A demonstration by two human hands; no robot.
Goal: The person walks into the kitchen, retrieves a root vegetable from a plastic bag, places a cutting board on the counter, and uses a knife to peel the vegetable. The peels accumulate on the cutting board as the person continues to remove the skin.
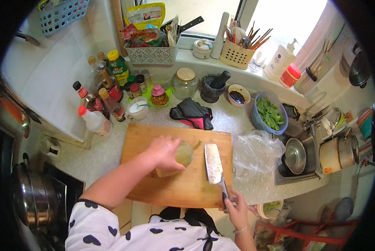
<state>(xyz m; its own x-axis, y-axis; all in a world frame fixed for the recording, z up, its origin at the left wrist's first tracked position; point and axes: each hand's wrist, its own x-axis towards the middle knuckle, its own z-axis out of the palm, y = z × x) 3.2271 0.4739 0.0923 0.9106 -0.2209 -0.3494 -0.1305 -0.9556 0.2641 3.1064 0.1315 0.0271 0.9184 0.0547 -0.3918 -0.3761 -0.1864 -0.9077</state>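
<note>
On the wooden cutting board (206,196) sits a rounded green gourd (185,153), its thin stem pointing to the upper right. My left hand (164,153) grips it from the left and above, hiding much of it. A pale face shows under the palm. To its right, a Chinese cleaver (213,164) lies along the board's right side, with brown marks on its broad blade. My right hand (236,207) holds the cleaver's dark handle at the board's front right corner. Whether the blade rests fully on the wood I cannot tell.
Right of the board lies a crumpled clear plastic bag (256,152), below a blue basin of leafy greens (269,111). A sink (280,175) holds a metal bowl (295,156). Behind are a dark cloth (192,113) and a stone mortar (212,89). Bottles (95,120) stand left; a steel pot (35,196) lower left.
</note>
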